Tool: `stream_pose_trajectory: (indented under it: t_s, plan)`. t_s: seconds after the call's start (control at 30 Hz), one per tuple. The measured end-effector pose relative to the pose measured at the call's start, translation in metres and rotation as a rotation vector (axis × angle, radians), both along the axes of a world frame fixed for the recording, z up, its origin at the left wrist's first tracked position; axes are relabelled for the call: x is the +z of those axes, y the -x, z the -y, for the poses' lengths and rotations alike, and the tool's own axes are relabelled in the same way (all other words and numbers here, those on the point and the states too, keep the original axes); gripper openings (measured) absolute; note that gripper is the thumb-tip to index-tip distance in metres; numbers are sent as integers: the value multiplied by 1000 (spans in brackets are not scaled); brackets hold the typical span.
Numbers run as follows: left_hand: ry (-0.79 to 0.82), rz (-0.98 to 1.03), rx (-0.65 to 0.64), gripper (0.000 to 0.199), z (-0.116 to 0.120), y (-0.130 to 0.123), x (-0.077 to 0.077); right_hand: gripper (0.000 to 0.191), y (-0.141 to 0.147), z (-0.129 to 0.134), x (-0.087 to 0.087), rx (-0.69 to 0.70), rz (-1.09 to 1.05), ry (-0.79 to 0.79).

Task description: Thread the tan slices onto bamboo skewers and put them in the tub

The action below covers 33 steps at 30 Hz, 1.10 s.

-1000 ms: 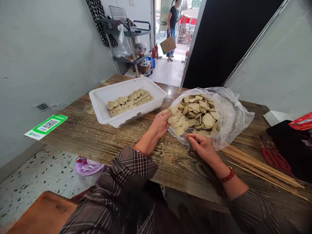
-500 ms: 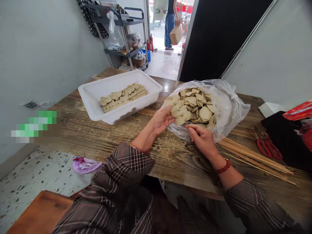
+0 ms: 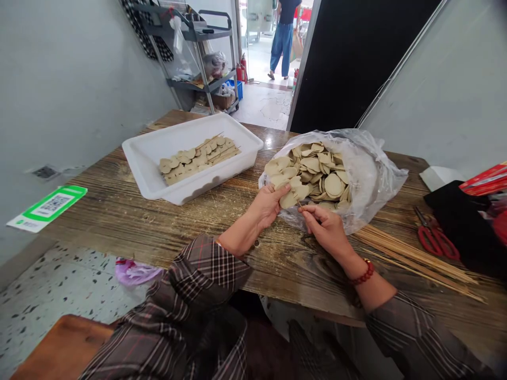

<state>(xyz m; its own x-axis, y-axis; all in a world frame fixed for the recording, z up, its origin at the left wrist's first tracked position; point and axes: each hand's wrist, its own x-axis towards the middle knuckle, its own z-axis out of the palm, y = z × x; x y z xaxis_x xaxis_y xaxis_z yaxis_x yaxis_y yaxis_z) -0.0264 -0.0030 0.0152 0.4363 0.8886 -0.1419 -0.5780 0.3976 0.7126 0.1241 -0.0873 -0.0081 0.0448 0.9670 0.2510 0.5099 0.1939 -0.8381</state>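
Note:
My left hand (image 3: pixel 268 205) is closed on the near end of a row of flat beige discs (image 3: pixel 282 171) threaded on a thin stick. The stick's end (image 3: pixel 301 206) pokes out below the lowest disc, pinched between the thumb and fingers of my right hand (image 3: pixel 322 226). Just behind both hands lies an open clear plastic bag (image 3: pixel 370 174) full of loose beige discs (image 3: pixel 334 184). To the left, a white tub (image 3: pixel 190 191) holds several skewers with discs (image 3: pixel 198 161).
Bare thin sticks (image 3: pixel 420 258) lie right of my right hand, near red-handled scissors (image 3: pixel 433 237) and a black cloth-like item (image 3: pixel 459 221). A green-and-white QR card (image 3: pixel 51 207) is at the table's left edge. A person (image 3: pixel 283 39) walks beyond the doorway.
My left hand has shifted down the discs, its thumb now over the lowest ones. My right hand has moved slightly left. The person outside has stepped and turned, and the view has shifted slightly.

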Motion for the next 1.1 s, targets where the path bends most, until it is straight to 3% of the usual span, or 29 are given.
stream_pose_trajectory:
  t_s: [0.53,0.83,1.1]
  plan:
    - [13,25,-29,29,2,-1,-1,28,1,0,2,-1,-60,14]
    - [-15,147,79,27,-7,8,5,30,1,2,-2,18,-53,31]
    - [-2,87,79,26,-6,6,1,31,1,3,-5,4,-51,36]
